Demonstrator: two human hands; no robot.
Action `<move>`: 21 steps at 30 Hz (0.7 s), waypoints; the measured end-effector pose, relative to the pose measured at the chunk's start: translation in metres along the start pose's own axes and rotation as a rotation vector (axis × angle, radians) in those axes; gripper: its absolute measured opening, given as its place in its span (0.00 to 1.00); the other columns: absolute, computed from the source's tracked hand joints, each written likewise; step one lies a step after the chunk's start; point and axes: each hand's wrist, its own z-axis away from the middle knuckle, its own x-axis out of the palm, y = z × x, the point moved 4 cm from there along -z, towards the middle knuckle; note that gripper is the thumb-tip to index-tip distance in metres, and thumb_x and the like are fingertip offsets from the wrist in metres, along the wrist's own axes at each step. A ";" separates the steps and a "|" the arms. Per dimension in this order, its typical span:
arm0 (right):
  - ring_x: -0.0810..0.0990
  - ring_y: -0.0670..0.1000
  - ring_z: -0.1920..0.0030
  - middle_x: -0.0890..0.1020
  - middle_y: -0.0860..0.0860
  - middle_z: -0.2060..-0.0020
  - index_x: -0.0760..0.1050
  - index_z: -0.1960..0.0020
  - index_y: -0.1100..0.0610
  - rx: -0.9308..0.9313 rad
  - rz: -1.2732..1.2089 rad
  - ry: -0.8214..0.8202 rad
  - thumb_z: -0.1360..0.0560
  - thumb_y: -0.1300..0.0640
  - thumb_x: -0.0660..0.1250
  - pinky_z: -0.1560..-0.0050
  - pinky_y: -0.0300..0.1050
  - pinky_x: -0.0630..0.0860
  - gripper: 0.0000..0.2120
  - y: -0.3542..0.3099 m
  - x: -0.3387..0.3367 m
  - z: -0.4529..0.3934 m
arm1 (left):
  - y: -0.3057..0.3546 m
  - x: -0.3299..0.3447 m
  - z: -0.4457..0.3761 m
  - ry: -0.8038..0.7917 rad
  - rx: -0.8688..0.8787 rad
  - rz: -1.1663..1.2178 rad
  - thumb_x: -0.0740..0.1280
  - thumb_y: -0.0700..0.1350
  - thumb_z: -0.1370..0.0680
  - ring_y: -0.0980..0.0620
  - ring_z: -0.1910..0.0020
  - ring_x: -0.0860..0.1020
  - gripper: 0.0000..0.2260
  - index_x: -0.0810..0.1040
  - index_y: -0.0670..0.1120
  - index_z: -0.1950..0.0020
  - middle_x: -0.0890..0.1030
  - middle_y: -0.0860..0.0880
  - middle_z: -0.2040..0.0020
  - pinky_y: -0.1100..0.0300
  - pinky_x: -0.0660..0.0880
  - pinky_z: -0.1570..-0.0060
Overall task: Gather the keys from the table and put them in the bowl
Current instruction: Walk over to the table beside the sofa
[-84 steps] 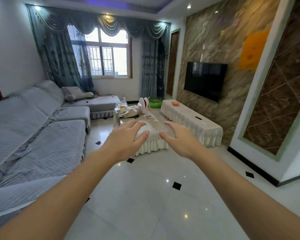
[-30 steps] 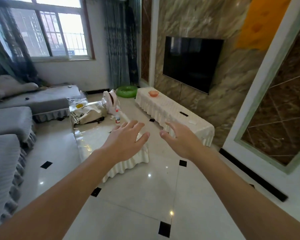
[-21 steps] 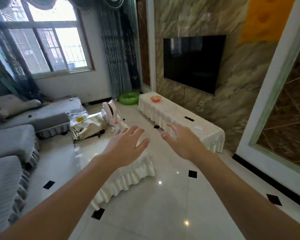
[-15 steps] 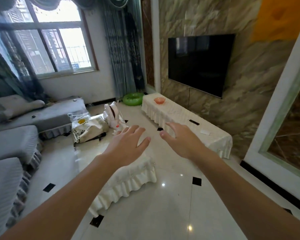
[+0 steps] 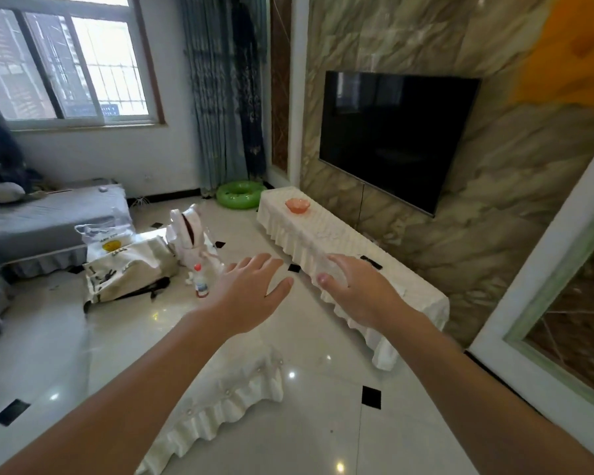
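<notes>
An orange bowl (image 5: 297,204) stands at the far end of the long white-skirted TV bench (image 5: 343,248) under the wall television. My left hand (image 5: 251,296) is stretched out, fingers apart and empty, above the glass-topped coffee table (image 5: 124,341) with its white frill. Just to its right my right hand (image 5: 355,291) is also spread and empty, in front of the bench's near half. I cannot make out any keys on either surface. A small dark object (image 5: 371,261) lies on the bench beyond my right hand.
On the coffee table lie a printed canvas bag (image 5: 127,272), a plastic bag (image 5: 103,236), a white backpack (image 5: 189,234) and a small red-capped bottle (image 5: 201,286). A grey sofa (image 5: 48,221) runs along the left. A green swim ring (image 5: 240,194) lies on the tiled floor.
The view has moved closer to the coffee table and TV bench and turned right. Both hands stay outstretched and empty.
</notes>
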 end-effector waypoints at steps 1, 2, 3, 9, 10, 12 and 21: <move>0.67 0.52 0.31 0.71 0.50 0.30 0.64 0.26 0.51 0.008 0.015 0.007 0.23 0.36 0.54 0.37 0.48 0.64 0.30 0.005 -0.001 -0.015 | -0.005 0.003 -0.018 0.003 0.002 0.011 0.49 0.64 0.21 0.49 0.34 0.70 0.25 0.68 0.53 0.31 0.71 0.52 0.30 0.50 0.65 0.40; 0.66 0.52 0.31 0.71 0.50 0.30 0.64 0.26 0.51 0.013 0.028 0.022 0.23 0.36 0.54 0.37 0.48 0.63 0.30 0.010 -0.003 -0.029 | -0.009 0.006 -0.037 0.002 0.014 0.020 0.49 0.64 0.21 0.49 0.34 0.70 0.25 0.69 0.53 0.31 0.71 0.52 0.30 0.51 0.65 0.40; 0.66 0.52 0.31 0.71 0.49 0.30 0.64 0.26 0.50 0.019 0.034 0.037 0.23 0.36 0.54 0.37 0.47 0.63 0.30 0.015 -0.006 -0.043 | -0.011 0.009 -0.055 -0.003 0.031 0.031 0.50 0.64 0.21 0.49 0.34 0.71 0.25 0.69 0.53 0.31 0.71 0.52 0.30 0.51 0.66 0.40; 0.67 0.52 0.31 0.70 0.50 0.29 0.64 0.26 0.52 0.081 0.047 0.076 0.22 0.38 0.56 0.33 0.53 0.65 0.28 0.050 -0.022 -0.120 | -0.014 0.031 -0.155 -0.002 0.151 0.085 0.51 0.63 0.21 0.49 0.31 0.68 0.25 0.67 0.51 0.29 0.70 0.51 0.29 0.50 0.65 0.36; 0.66 0.52 0.30 0.69 0.50 0.28 0.64 0.26 0.52 0.086 0.051 0.079 0.21 0.39 0.56 0.33 0.53 0.65 0.28 0.058 -0.023 -0.133 | -0.016 0.036 -0.171 0.002 0.159 0.085 0.51 0.63 0.21 0.49 0.32 0.68 0.25 0.67 0.51 0.29 0.70 0.51 0.29 0.50 0.65 0.36; 0.65 0.52 0.30 0.69 0.50 0.28 0.64 0.26 0.52 0.088 0.053 0.082 0.21 0.39 0.56 0.32 0.53 0.64 0.28 0.075 -0.021 -0.160 | -0.021 0.049 -0.201 0.010 0.166 0.085 0.51 0.63 0.21 0.50 0.33 0.69 0.25 0.68 0.51 0.30 0.71 0.52 0.30 0.51 0.65 0.37; 0.65 0.51 0.29 0.67 0.47 0.27 0.63 0.26 0.48 0.093 0.008 0.048 0.23 0.35 0.53 0.33 0.50 0.62 0.30 0.177 0.006 -0.302 | -0.035 0.117 -0.335 -0.033 0.133 0.012 0.50 0.62 0.20 0.51 0.31 0.67 0.24 0.69 0.53 0.30 0.71 0.52 0.30 0.52 0.63 0.35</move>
